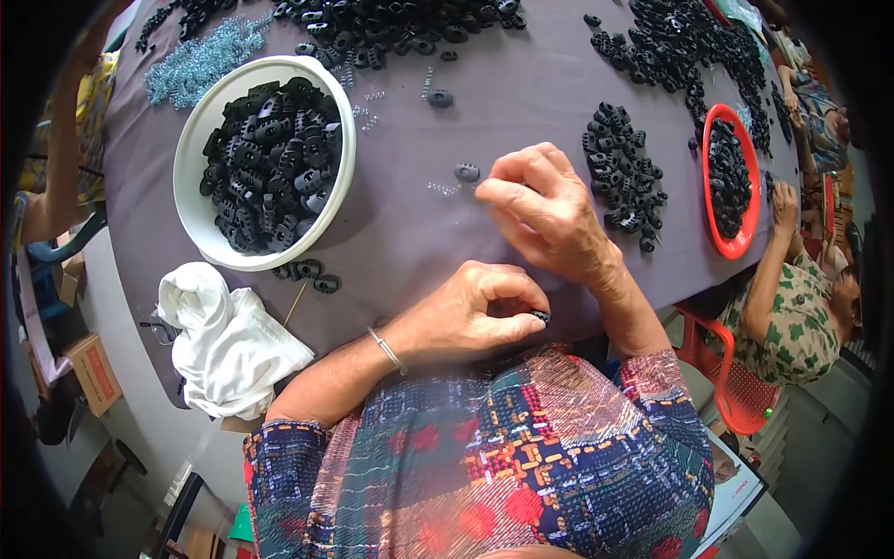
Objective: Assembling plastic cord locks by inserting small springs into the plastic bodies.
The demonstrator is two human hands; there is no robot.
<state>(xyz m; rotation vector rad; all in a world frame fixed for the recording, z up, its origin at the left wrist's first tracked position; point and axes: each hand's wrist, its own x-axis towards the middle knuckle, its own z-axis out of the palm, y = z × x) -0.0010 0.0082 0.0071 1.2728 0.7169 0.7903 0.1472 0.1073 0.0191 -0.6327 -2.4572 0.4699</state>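
Note:
My left hand (484, 307), with a bangle on its wrist, pinches a small black plastic cord lock part (543, 318) between thumb and forefinger, close to my body; the fingers hide most of it. Above the table, my right hand (549, 210) is closed, its thumb and fingertips together. Whatever is in that pinch is too small to make out. Just left of those fingertips a single black cord lock part (467, 172) lies on the grey cloth, beside some loose metal springs (444, 189).
A white bowl (349, 154) full of black cord locks stands left, near a white cloth (228, 345) and a thin stick (296, 303). Piles of black parts (391, 23) and springs (205, 65) lie farther back. Rightward are another pile (622, 172), a red basket (712, 200) and a co-worker (801, 317).

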